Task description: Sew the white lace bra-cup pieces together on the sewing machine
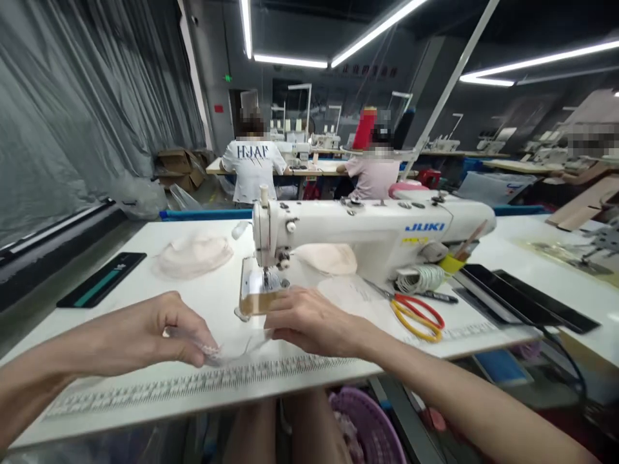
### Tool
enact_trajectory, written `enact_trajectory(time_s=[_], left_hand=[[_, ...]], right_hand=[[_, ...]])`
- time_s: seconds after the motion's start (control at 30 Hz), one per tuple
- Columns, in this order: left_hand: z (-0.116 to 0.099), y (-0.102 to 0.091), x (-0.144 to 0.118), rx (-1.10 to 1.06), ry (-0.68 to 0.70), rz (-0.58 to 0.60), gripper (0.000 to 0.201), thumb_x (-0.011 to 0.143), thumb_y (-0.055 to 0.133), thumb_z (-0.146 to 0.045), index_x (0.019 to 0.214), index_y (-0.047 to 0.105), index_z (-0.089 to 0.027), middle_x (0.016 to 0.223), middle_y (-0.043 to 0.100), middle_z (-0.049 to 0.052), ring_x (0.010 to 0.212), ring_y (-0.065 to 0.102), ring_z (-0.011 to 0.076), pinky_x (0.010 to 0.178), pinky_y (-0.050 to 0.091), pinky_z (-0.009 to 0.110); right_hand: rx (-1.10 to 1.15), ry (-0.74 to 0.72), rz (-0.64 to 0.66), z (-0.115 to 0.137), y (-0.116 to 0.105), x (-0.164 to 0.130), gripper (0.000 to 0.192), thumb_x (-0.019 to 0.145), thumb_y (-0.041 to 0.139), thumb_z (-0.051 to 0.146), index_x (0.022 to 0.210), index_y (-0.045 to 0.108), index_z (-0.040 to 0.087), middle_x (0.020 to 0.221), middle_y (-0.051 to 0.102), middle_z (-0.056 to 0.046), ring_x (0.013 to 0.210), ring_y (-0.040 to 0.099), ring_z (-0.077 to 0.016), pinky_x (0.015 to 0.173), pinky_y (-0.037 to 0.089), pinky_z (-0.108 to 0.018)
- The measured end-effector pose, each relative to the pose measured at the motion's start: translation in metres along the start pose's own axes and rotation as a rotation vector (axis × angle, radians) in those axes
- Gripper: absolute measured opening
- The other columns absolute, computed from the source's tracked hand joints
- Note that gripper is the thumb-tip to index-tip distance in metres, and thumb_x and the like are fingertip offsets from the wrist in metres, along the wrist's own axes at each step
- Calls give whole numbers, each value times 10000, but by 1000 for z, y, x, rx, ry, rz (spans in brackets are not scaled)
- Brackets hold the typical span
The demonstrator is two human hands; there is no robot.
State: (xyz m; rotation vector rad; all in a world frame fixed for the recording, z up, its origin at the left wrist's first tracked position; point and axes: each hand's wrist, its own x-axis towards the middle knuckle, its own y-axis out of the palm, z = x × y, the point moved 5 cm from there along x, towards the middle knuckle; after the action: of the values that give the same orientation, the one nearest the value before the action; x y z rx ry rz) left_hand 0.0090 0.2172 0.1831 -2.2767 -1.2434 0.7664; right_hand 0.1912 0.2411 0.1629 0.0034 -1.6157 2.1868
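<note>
My left hand (186, 332) is closed in a pinch on a thin, see-through strip (235, 353) with a white, lacy-looking bunch at its near end. From there the strip stretches just above the table to my right hand (309, 319), whose fingers are pressed together on its other end. Whether it is plastic or sheer cloth I cannot tell. My right fingertips are in front of the needle area of a white sewing machine (338, 225). Pale cloth pieces lie on the table, one round bundle (196, 256) to the left and another piece (329, 259) behind the needle.
Red-and-yellow-handled scissors (418, 316) and a coil of cord (418, 279) lie on the right. A ruler scale (193, 381) runs along the table's front edge. A black tray (101, 280) sits at left, a purple basket (370, 425) below. Two people sit at machines ahead.
</note>
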Motion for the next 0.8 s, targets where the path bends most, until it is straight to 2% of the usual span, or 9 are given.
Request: enact_trajectory(time_s=[0.07, 0.13, 0.23, 0.33, 0.43, 0.53, 0.6, 0.7, 0.8], left_hand=[[7, -13, 10, 142, -12, -12, 141, 733, 667, -361, 822, 765, -313, 808, 746, 1, 802, 652, 229, 705, 501, 251], [27, -7, 17, 224, -42, -22, 169, 777, 610, -359, 862, 751, -320, 895, 734, 5, 865, 648, 229, 763, 501, 271], [61, 20, 19, 265, -50, 26, 170, 803, 572, -334, 856, 729, -297, 986, 706, 5, 950, 624, 221, 831, 481, 270], [78, 33, 24, 221, -77, 73, 206, 801, 589, -411, 973, 671, -333, 1105, 655, -24, 1048, 577, 210, 900, 441, 254], [76, 20, 52, 248, -96, -41, 232, 871, 473, -426, 883, 656, -286, 958, 670, -7, 943, 599, 202, 841, 448, 275], [67, 13, 94, 301, 10, -152, 152, 847, 490, -300, 920, 614, -250, 1006, 627, 15, 953, 574, 205, 830, 428, 294], [68, 19, 116, 337, -1, -159, 209, 785, 532, -247, 988, 583, -239, 1067, 585, 32, 939, 567, 212, 791, 429, 298], [73, 30, 127, 425, -73, -149, 277, 742, 533, -214, 1016, 567, -240, 993, 590, 32, 839, 575, 217, 664, 405, 286], [71, 35, 121, 420, -70, -126, 169, 775, 485, -194, 898, 591, -242, 858, 619, 12, 813, 579, 220, 644, 372, 277]], right_hand=[[-226, -19, -105, -17, 6, 13, 110, 873, 537, 126, 833, 630, 170, 781, 635, -28, 767, 507, -152, 684, 357, -272], [-306, 17, -160, -37, 25, 16, 175, 885, 497, 80, 813, 627, 173, 765, 638, -24, 763, 505, -150, 668, 345, -272], [-215, 32, -117, -56, 55, 5, 134, 903, 505, 135, 829, 614, 159, 865, 652, -33, 812, 530, -142, 720, 365, -276], [-1, 71, -150, -64, 57, -7, 134, 905, 526, 274, 891, 604, 165, 967, 644, -46, 875, 545, -161, 758, 386, -293], [169, 263, -262, -78, 46, -9, 220, 960, 394, 253, 886, 583, 168, 866, 623, -40, 799, 553, -147, 704, 417, -268], [177, 426, -214, -89, 51, -3, 232, 963, 368, 296, 868, 542, 175, 874, 579, -38, 684, 534, -133, 588, 412, -246], [120, 445, -171, -91, 60, 0, 253, 938, 409, 400, 887, 514, 176, 955, 556, -58, 668, 529, -140, 552, 404, -252], [53, 456, -172, -90, 69, 1, 361, 880, 450, 531, 908, 485, 174, 986, 533, -77, 695, 533, -165, 538, 403, -266], [62, 469, -160, -88, 73, 2, 430, 791, 559, 576, 906, 487, 167, 958, 534, -75, 730, 535, -185, 582, 424, -292]])
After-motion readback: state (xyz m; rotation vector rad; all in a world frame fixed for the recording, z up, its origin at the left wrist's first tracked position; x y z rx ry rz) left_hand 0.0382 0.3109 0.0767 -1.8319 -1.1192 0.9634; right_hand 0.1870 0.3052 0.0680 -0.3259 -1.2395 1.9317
